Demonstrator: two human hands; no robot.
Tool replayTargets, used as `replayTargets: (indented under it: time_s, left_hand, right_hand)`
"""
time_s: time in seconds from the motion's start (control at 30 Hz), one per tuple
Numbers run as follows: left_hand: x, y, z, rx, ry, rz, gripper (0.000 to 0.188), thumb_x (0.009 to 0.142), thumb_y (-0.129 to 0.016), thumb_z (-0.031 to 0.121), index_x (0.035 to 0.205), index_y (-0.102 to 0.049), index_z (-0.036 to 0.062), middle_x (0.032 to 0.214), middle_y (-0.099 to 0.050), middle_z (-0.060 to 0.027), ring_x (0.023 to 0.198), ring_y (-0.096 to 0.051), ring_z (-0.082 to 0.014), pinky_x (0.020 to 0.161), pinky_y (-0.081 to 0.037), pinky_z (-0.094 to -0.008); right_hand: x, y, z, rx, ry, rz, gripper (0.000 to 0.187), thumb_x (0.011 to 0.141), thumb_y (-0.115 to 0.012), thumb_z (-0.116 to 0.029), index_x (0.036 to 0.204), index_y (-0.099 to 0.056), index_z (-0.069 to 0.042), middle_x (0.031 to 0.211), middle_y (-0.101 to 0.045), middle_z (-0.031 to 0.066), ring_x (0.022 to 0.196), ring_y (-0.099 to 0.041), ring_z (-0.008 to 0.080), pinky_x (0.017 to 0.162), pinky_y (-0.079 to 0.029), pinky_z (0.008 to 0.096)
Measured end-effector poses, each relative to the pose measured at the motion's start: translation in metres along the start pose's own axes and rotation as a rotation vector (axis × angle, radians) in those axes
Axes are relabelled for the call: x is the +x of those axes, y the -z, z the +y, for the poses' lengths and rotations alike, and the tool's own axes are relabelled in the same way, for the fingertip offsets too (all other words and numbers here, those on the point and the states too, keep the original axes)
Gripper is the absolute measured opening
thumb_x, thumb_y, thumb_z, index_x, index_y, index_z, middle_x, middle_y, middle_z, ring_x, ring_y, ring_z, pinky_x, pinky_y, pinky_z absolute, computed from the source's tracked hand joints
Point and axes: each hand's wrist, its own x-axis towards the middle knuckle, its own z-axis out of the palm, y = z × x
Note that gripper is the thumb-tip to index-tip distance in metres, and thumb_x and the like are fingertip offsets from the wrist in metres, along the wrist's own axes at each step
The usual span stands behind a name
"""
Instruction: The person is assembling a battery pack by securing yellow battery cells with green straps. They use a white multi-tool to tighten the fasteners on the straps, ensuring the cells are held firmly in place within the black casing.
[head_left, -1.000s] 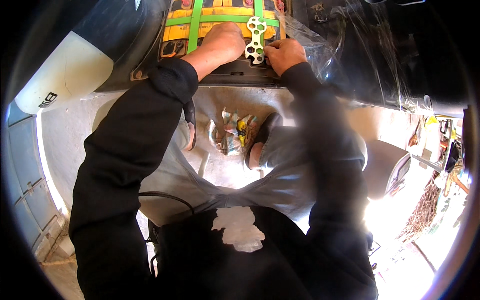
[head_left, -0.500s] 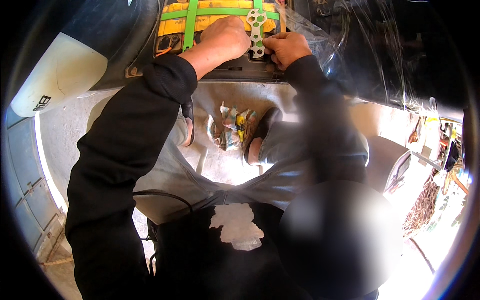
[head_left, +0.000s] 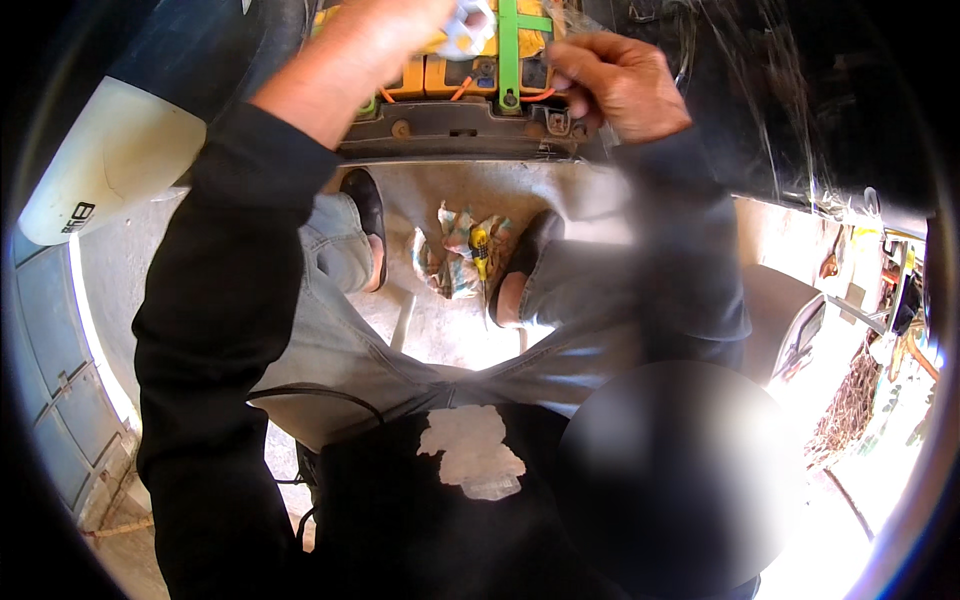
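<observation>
My left hand [head_left: 385,35], blurred by motion at the top edge, holds a flat silver multi-hole spanner [head_left: 468,28], also smeared. Both are above a compartment of yellow-orange batteries [head_left: 440,78]. A green strap bracket [head_left: 509,50] runs down over the batteries and ends at a bolt [head_left: 511,100] by the compartment's near rim. To the right of that bracket is my right hand [head_left: 635,90], thumb and forefinger pressed together. Whatever its fingertips may hold is hidden or too small to tell. Orange wires [head_left: 540,96] pass beside the bracket's foot.
Between my feet, a yellow-handled screwdriver [head_left: 480,250] lies on a crumpled patterned cloth [head_left: 455,270]. A white plastic panel [head_left: 115,160] stands at the left. Clear plastic film [head_left: 790,120] covers a dark surface at the right. A twig broom [head_left: 845,410] is farther right.
My left hand has moved up and left with the spanner, off the bracket's foot. My right hand has let go of the spanner and shifted right, uncovering the bolt and wires.
</observation>
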Motion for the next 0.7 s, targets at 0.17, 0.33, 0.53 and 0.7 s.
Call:
replayTargets:
  time_s: [0.17, 0.33, 0.53, 0.7]
  left_hand:
    - [-0.019, 0.029, 0.024, 0.444, -0.176, 0.247, 0.023, 0.091, -0.053, 0.016, 0.09, -0.065, -0.0038, 0.071, -0.064, -0.0093, 0.056, -0.057, -0.0148, 0.052, -0.046, -0.03]
    - [-0.004, 0.032, 0.0, 0.789, -0.14, -0.254, 0.021, 0.091, -0.054, 0.016, 0.089, -0.065, -0.0016, 0.067, -0.061, -0.0083, 0.056, -0.056, -0.0141, 0.052, -0.045, -0.0297]
    - [-0.045, -0.009, -0.036, 0.952, -0.326, -0.858, 0.02, 0.092, -0.053, 0.019, 0.088, -0.062, 0.0019, 0.069, -0.061, -0.0119, 0.056, -0.058, -0.0254, 0.058, -0.048, -0.0395]
    - [-0.072, -0.021, -0.056, 0.994, -0.271, -0.954, 0.019, 0.086, -0.057, 0.017, 0.084, -0.062, -0.0014, 0.073, -0.06, -0.0231, 0.072, -0.059, -0.0424, 0.066, -0.045, -0.0476]
  right_hand:
    - [-0.005, 0.009, 0.025, -0.26, -0.103, 0.191, 0.028, 0.081, -0.065, -0.027, 0.083, -0.069, 0.001, 0.065, -0.066, 0.0099, 0.059, -0.064, 0.0135, 0.055, -0.05, 0.0289]
    - [-0.028, -0.015, 0.05, -0.334, 0.005, 0.132, 0.025, 0.081, -0.064, -0.025, 0.084, -0.069, 0.0, 0.072, -0.067, 0.0159, 0.06, -0.064, 0.0236, 0.061, -0.051, 0.034]
    - [-0.029, -0.01, 0.031, 0.115, -0.176, 0.152, 0.046, 0.092, -0.055, -0.04, 0.086, -0.065, 0.004, 0.064, -0.06, 0.0075, 0.049, -0.056, 0.0099, 0.042, -0.045, 0.0241]
    - [-0.041, -0.018, 0.009, -0.109, -0.275, -0.112, 0.048, 0.09, -0.057, -0.042, 0.08, -0.065, 0.004, 0.064, -0.062, 0.0077, 0.051, -0.059, 0.0127, 0.043, -0.046, 0.0286]
